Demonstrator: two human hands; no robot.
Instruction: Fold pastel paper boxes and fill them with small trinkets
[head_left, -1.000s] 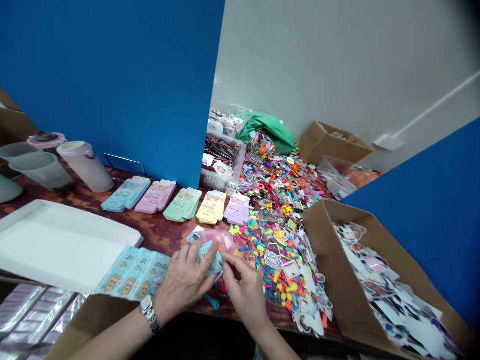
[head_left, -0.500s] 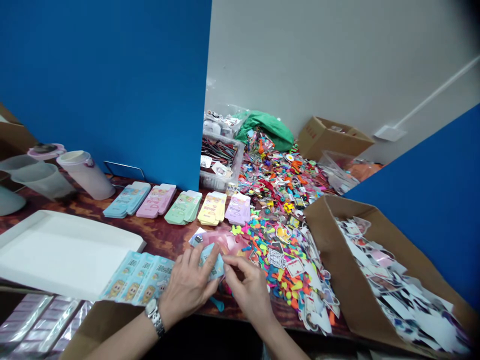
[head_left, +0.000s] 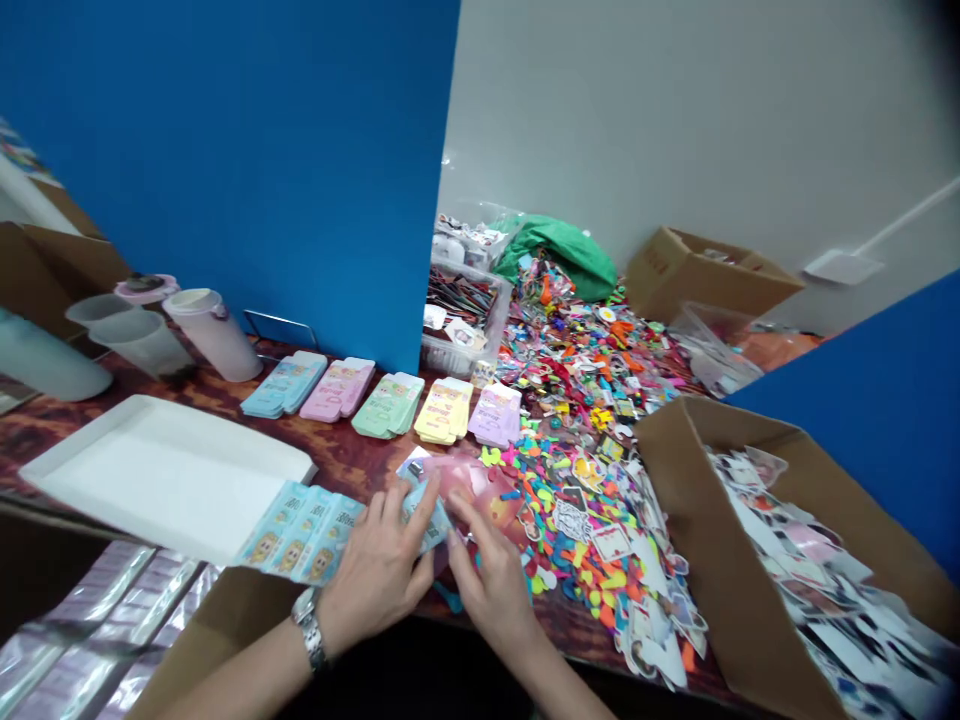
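My left hand (head_left: 386,555), with a metal watch on the wrist, presses a small light-blue printed packet (head_left: 429,522) between thumb and fingers just above the table's front edge. My right hand (head_left: 493,580) has its thumb and forefinger at the right end of that packet. The fingers partly cover it. Beside my left hand lies a row of matching light-blue packets (head_left: 304,533) with cartoon figures, overlapping the white tray's corner. Beyond my fingers is a pinkish clear plastic bag (head_left: 476,485). A blue piece lies partly hidden below my hands.
Stacks of blue (head_left: 285,385), pink (head_left: 337,388), green (head_left: 388,404), yellow (head_left: 444,410) and purple cards (head_left: 496,415) line the back. Left is a white tray (head_left: 172,470); right, a heap of colourful small pieces (head_left: 555,500) and a cardboard box (head_left: 675,490) of cut-outs.
The view has swung left, so the scene sits further right. My right forefinger has straightened and moved up along the packet's end. My left hand keeps its hold.
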